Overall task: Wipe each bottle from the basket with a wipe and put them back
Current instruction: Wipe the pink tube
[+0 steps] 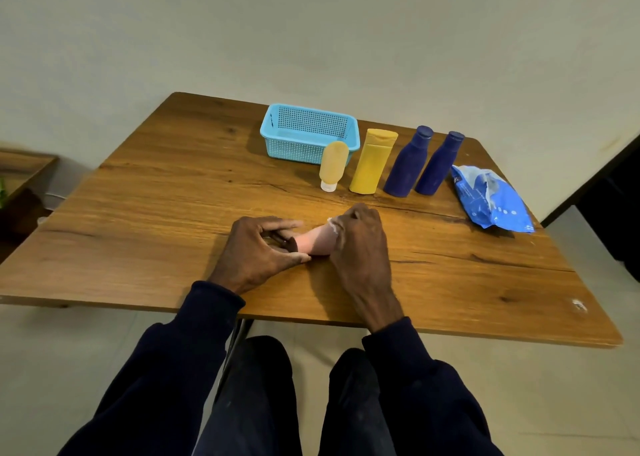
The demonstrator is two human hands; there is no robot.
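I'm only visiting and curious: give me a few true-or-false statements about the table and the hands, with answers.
1. The blue basket holds two bottles. False: it looks empty; the bottles stand outside it.
2. Both hands are on the pink tube. True: the left hand pinches the cap end, and the right hand wraps a wipe round the tube.
3. Two dark blue bottles stand next to the wipes pack. True.
4. The yellow bottle lies on its side. False: it stands upright.

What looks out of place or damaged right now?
Nothing spilled or toppled. The wipes pack lies crumpled and torn open near the right edge of the table, and a small white scuff marks its near right corner.
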